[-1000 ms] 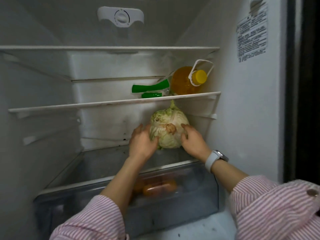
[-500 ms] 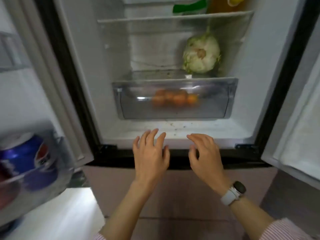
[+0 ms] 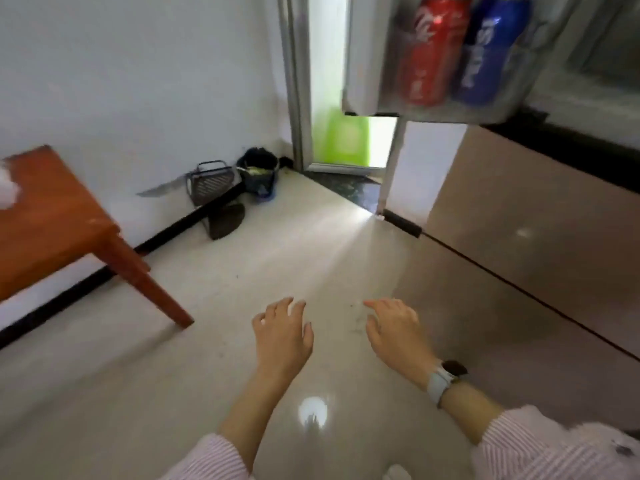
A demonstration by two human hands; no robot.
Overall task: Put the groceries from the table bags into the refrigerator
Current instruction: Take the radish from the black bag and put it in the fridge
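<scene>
Change: view has swung away from the refrigerator shelves since half a second ago; the cabbage and the drawer of oranges are out of sight, and the floor, a wall and a wooden surface now fill the picture
Left hand (image 3: 282, 336): held out over the floor, palm down, fingers loosely spread and relaxed, holding nothing
Right hand (image 3: 398, 332): also out over the floor, palm down, fingers relaxed and slightly bent, holding nothing; a pale watch (image 3: 441, 379) sits on its wrist
Sleeves: pink striped cuffs at the bottom edge, one on each forearm
Refrigerator (image 3: 540, 216): its brown lower front runs along the right side; the open door (image 3: 363, 50) hangs at the top
Door shelf: a red can (image 3: 431, 50) and a blue can (image 3: 488, 53) stand side by side in it, touching or nearly so
Groceries: none visible in either hand; the bags cannot be made out, only a blurred white shape at the left edge on the surface
Surface (image 3: 45, 216): reddish-brown wood, at the left, one leg reaching the floor
Floor (image 3: 214, 341): pale and glossy, with a bright reflection near the arms
Corner: a dark bucket (image 3: 258, 174) and a grey slotted basket (image 3: 209, 181) stand against the wall, just beside each other
Doorway: a green blurred shape (image 3: 343, 140) shows beyond it
</scene>
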